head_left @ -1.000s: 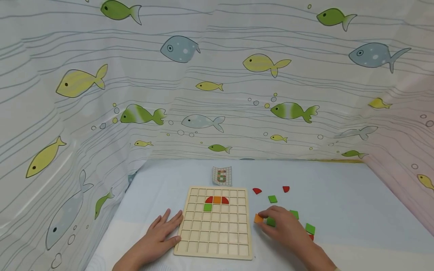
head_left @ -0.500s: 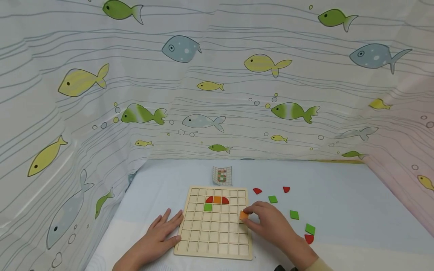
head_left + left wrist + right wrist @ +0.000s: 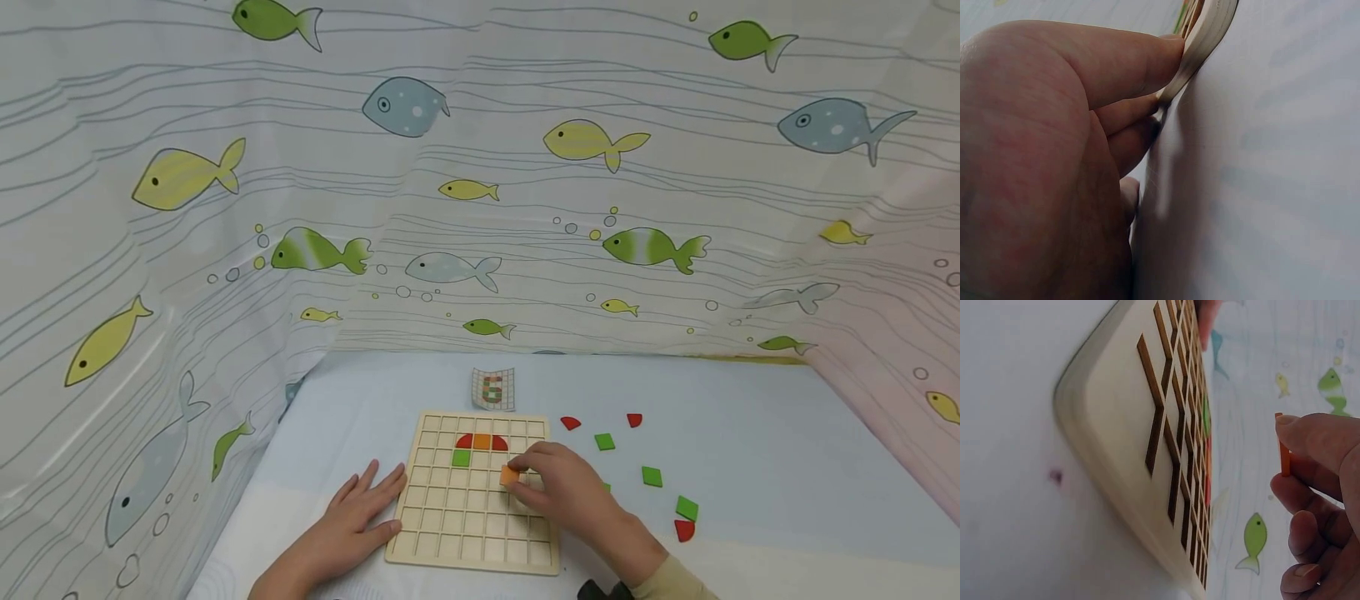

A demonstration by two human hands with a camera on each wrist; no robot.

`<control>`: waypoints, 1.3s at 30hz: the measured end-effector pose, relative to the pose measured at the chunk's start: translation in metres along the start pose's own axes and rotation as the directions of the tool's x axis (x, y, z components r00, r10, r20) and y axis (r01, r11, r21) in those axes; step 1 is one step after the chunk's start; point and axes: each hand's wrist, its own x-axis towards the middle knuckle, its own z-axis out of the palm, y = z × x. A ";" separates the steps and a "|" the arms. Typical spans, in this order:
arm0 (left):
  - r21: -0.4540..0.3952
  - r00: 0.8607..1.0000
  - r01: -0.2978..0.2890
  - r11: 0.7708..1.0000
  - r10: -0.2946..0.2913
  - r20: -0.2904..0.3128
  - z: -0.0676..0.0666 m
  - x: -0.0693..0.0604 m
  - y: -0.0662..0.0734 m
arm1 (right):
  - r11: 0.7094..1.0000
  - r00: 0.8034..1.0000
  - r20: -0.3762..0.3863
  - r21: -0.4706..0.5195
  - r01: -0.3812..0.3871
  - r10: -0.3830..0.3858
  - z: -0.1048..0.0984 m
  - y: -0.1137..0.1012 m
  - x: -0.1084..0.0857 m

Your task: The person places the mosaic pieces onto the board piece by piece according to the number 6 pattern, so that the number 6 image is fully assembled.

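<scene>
A wooden grid board (image 3: pixel 472 525) lies on the table, its upper cells holding two red quarter-circle tiles, an orange square tile (image 3: pixel 482 442) between them and a green square tile (image 3: pixel 461 458) below the left one. Between thumb and fingertips my right hand (image 3: pixel 562 487) pinches another orange square tile (image 3: pixel 1284 445), held above the board's right half. In the right wrist view this tile is edge-on and apart from the board. My left hand (image 3: pixel 348 521) rests at the board's left edge, fingers extended; its thumb (image 3: pixel 1147 59) touches the rim in the left wrist view.
Right of the board lie loose green square tiles (image 3: pixel 652 477) and red quarter-circle tiles (image 3: pixel 684 530). Behind the board is a small paper card (image 3: pixel 492 390) with a coloured grid pattern. A fish-printed curtain (image 3: pixel 525 250) surrounds the back and sides of the table.
My right hand has carried the orange tile left from the loose tiles to over the board, uncovering a red tile at the right. The left hand stays in place.
</scene>
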 end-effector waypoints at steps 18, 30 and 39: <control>-0.005 1.000 -0.009 1.000 0.009 -0.014 0.000 0.001 0.003 | 0.997 0.996 0.048 0.014 0.071 -0.072 0.021 -0.024 0.027; 0.022 1.000 -0.003 1.000 0.004 -0.016 0.002 0.000 0.000 | 1.000 0.995 0.097 -0.013 0.018 -0.017 0.032 -0.036 0.042; 0.015 1.000 -0.005 1.000 0.005 -0.010 0.001 0.000 0.001 | 0.997 0.992 0.123 -0.072 0.005 0.004 0.047 -0.037 0.052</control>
